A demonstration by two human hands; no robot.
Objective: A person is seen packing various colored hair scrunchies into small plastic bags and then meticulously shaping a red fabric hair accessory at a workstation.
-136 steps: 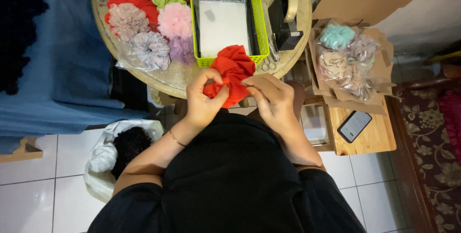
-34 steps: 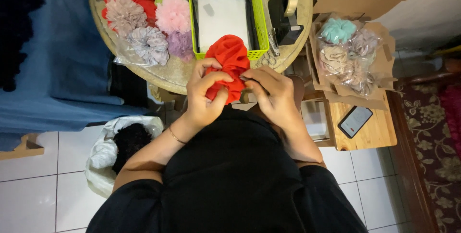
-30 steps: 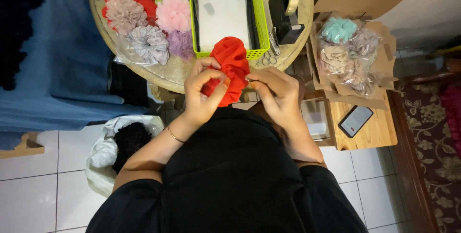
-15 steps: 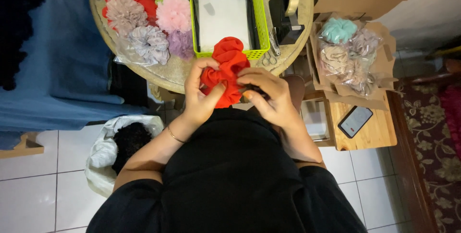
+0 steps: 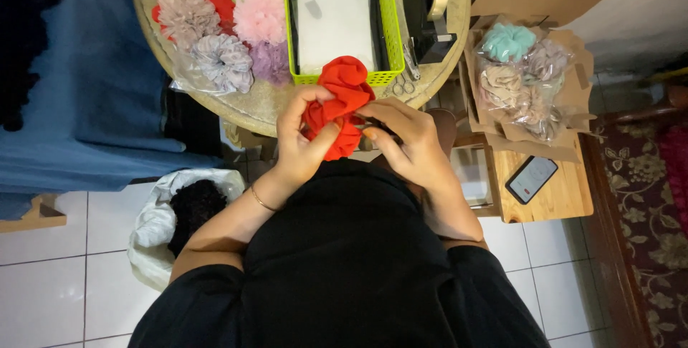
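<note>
Red ruffled fabric, a scrunchie (image 5: 338,104), is held between both hands just in front of the round tabletop (image 5: 265,104), level with the near edge of a lime-green basket (image 5: 387,25). The left hand (image 5: 304,144) wraps the fabric from the left, thumb and fingers closed on its lower folds; a thin bracelet (image 5: 259,199) circles that wrist. The right hand (image 5: 405,144) pinches the scrunchie's right edge with its fingertips drawn narrow together. Both hands sit above the person's black-clad lap (image 5: 344,248).

On the tabletop, the basket holds a white flat packet (image 5: 335,25) under clear plastic. To its left lie finished scrunchies in a clear bag (image 5: 215,32): red, beige, grey, pink, green and lilac, touching one another. To the basket's right stands a black tape dispenser (image 5: 428,11), and small scissors (image 5: 403,84) lie near the tabletop's edge.

Further right, an open cardboard box (image 5: 566,97) carries a clear bag of pale scrunchies (image 5: 519,75), teal one uppermost. A phone (image 5: 531,179) rests on a low wooden stool (image 5: 559,197) beside the box. Blue cloth (image 5: 93,104) covers the area to the left, and a white sack of dark material (image 5: 183,212) stands on the tiled floor (image 5: 43,283).
</note>
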